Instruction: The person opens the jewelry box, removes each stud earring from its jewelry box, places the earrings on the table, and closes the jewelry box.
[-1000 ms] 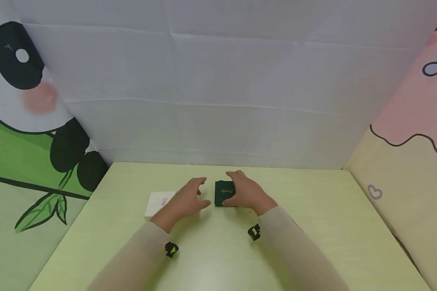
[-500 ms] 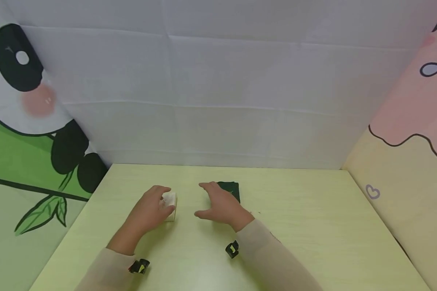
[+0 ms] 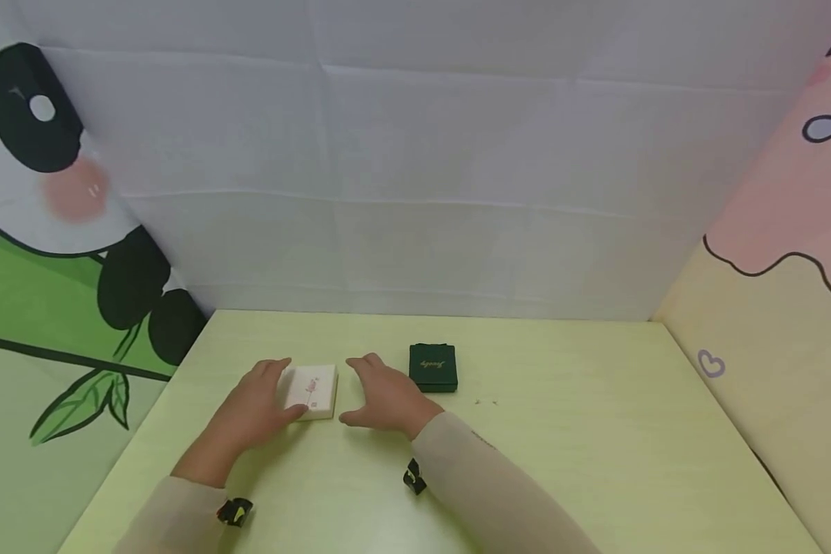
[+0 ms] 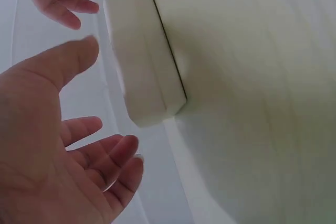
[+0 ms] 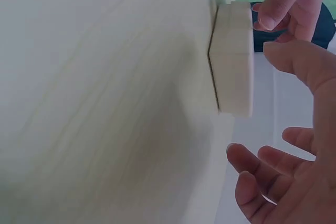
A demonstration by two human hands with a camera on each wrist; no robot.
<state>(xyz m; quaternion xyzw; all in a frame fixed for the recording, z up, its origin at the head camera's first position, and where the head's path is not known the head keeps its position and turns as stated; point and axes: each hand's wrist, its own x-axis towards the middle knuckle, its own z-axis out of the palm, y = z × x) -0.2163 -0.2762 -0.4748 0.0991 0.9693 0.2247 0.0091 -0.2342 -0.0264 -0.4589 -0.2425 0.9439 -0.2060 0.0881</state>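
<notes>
A small white box [image 3: 310, 391] with a pink print on its lid lies on the table, between the two hands. On its left side is my left hand [image 3: 252, 408], thumb and fingers spread and a little above the box. Right of the box, my right hand [image 3: 386, 400] has its thumb and fingers apart, facing it. Both wrist views show the white box [image 4: 142, 59] with a gap between it and the near hand's fingers. Behind and to the right of my right hand sits a dark green box [image 3: 433, 368] with gold lettering.
The pale yellow table [image 3: 561, 431] ends at a white cloth backdrop [image 3: 415, 169]. Cartoon-printed panels stand at the left and right sides. Small dark specks [image 3: 486, 402] lie right of the green box. Each sleeve carries a black strap.
Both hands have moved left, from around the green box to either side of the white box. The green box is uncovered now; both boxes stay in place.
</notes>
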